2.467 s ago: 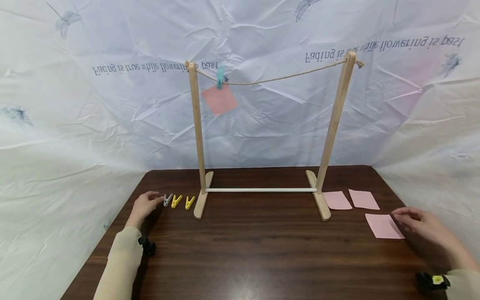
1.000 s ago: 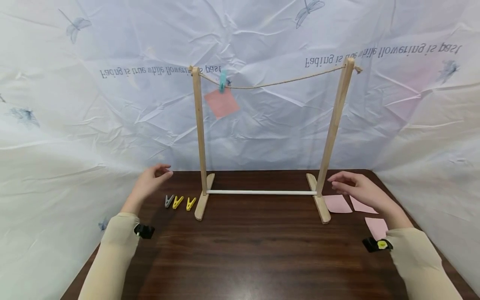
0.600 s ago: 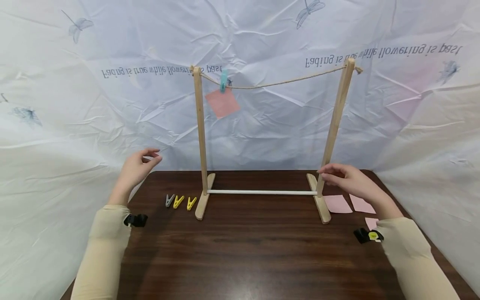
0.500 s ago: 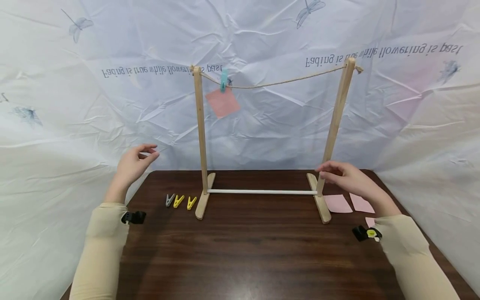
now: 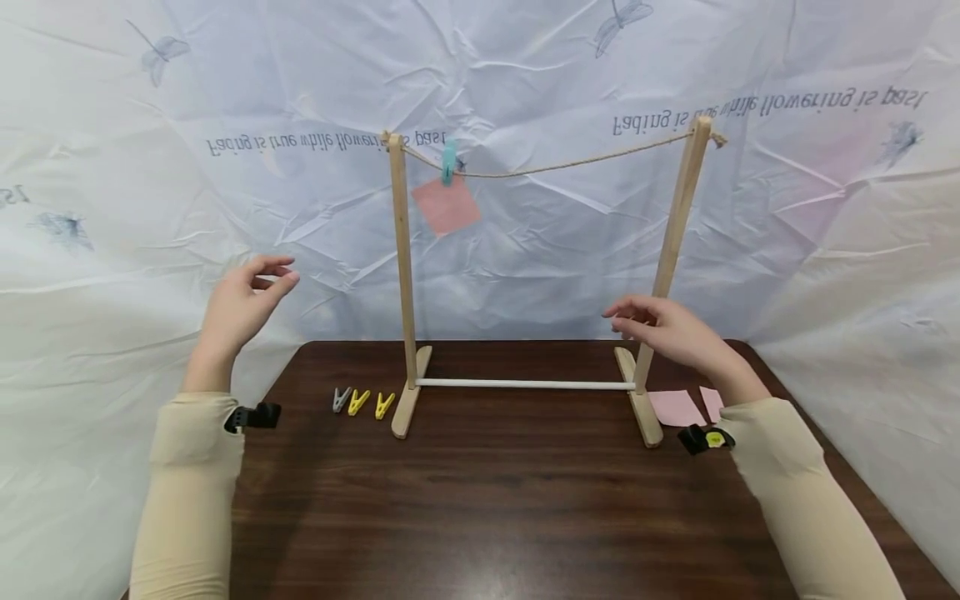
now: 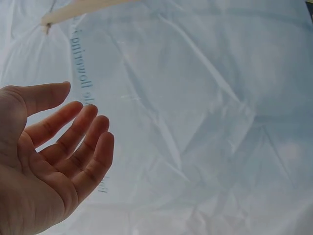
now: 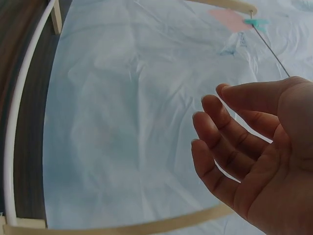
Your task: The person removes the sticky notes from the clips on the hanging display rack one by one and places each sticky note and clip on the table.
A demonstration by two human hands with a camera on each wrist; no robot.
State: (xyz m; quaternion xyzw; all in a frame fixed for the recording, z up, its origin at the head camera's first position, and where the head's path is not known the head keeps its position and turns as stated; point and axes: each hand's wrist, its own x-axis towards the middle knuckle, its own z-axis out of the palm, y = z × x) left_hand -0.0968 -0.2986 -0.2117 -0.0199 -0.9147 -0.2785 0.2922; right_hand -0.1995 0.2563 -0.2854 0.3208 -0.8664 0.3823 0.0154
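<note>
My left hand [image 5: 238, 307] is raised in the air left of the wooden stand [image 5: 402, 250], its fingers loosely bent around nothing, as the left wrist view confirms. In front of the stand's right post hovers my right hand [image 5: 675, 333], also holding nothing, fingers loosely curved. A teal clothespin [image 5: 448, 162] clips a pink paper square [image 5: 447, 207] to the rope [image 5: 555, 167] near its left end. Beneath my left hand, on the table, lie a grey clothespin [image 5: 341, 400] and two yellow clothespins [image 5: 358, 402]. Pink paper squares [image 5: 675, 407] lie by the stand's right foot, partly behind my right arm.
The dark wooden table [image 5: 495, 500] carries the stand, whose feet are joined by a white bar [image 5: 525, 384]. A white printed sheet [image 5: 540, 250] hangs behind and along both sides.
My left hand has left the grey clothespin and risen up and leftward. From beside the nearest pink paper, my right hand has moved up and left toward the right post; that paper is now covered.
</note>
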